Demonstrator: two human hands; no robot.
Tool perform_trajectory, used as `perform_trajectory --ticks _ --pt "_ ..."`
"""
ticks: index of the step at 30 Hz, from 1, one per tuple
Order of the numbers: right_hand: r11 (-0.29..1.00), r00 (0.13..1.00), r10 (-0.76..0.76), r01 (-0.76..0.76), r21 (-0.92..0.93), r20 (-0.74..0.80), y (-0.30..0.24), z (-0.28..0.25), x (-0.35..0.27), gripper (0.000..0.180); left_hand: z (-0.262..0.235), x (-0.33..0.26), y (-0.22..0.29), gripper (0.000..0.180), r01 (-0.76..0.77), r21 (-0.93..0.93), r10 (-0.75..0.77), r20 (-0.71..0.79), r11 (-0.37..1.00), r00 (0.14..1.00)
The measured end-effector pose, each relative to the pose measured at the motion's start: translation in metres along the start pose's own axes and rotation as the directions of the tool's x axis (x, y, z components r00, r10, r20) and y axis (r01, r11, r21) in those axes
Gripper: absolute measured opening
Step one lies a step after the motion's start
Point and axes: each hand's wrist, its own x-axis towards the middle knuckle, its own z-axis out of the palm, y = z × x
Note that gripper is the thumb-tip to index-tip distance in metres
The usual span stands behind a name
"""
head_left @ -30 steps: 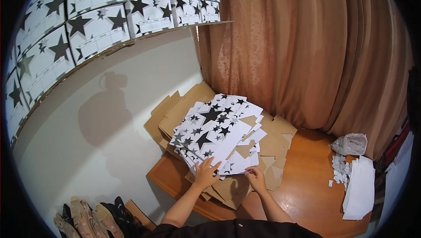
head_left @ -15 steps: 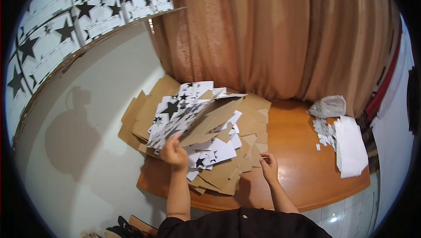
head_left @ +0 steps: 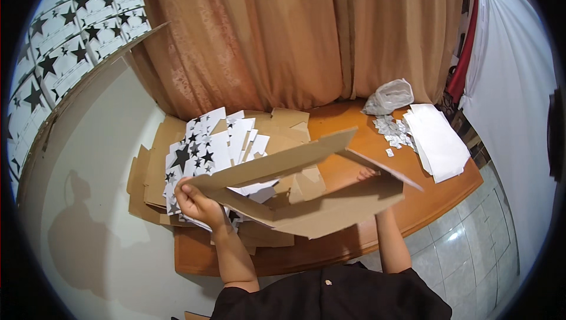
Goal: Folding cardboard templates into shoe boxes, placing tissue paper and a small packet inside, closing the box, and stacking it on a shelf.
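Note:
My left hand is closed on the left end of a brown cardboard box. The box has no closed ends visible and stands partly opened out, its panels spread apart in the air above the table. At its right part my right hand grips it; a panel hides most of that hand, and only some fingers and the wrist show. Under and behind the box lies a heap of white sheets with black stars, on top of flat brown cardboard pieces.
On the right of the wooden table are a clear plastic bag, many small silvery packets and a white paper stack. A brown curtain hangs behind. Star-printed boxes stand on a shelf upper left.
The cardboard has come off the heap toward me and to the right, and its panels have spread open. My right hand, empty before, now holds its right part. The view has turned right.

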Motion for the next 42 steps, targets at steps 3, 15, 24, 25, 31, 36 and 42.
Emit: perform_trajectory --ticks 3,15,24,25,31,36,42 --pt "0.811 0.897 0.383 -0.44 -0.385 -0.219 -0.064 0.108 -0.002 0.067 0.004 -0.019 -0.022 0.035 -0.071 0.048 0.063 0.137 0.996 0.989" --pt "0.332 0.428 0.635 -0.903 -0.274 -0.643 -0.135 0.097 -0.031 0.043 0.187 -0.166 -0.014 0.026 -0.129 -0.115 0.171 0.561 0.985 0.81" --pt "0.211 0.295 0.772 -0.954 -0.21 -0.563 -0.171 0.014 -0.033 0.058 0.248 -0.227 -0.019 0.025 -0.181 -0.182 0.25 0.51 0.967 0.823" --pt "0.23 0.381 0.727 -0.919 -0.319 -0.572 -0.172 0.017 -0.031 0.059 0.25 -0.231 -0.021 0.028 -0.014 -0.204 0.12 0.517 0.979 0.847" --pt "0.653 0.602 0.538 -0.74 -0.16 -0.59 -0.175 -0.032 -0.006 0.054 0.259 -0.236 -0.067 0.05 0.529 -0.234 -0.414 0.404 0.816 0.816" --pt "0.695 0.698 0.694 -0.714 -0.087 -0.177 -0.173 -0.075 0.018 0.053 0.135 -0.274 -0.28 0.053 0.57 0.085 -0.492 0.617 0.817 0.614" --pt "0.947 0.875 0.319 -0.314 0.072 -0.364 -0.213 -0.066 0.007 0.045 0.142 -0.279 -0.165 0.057 0.862 0.414 -0.303 0.814 -0.293 -0.495"
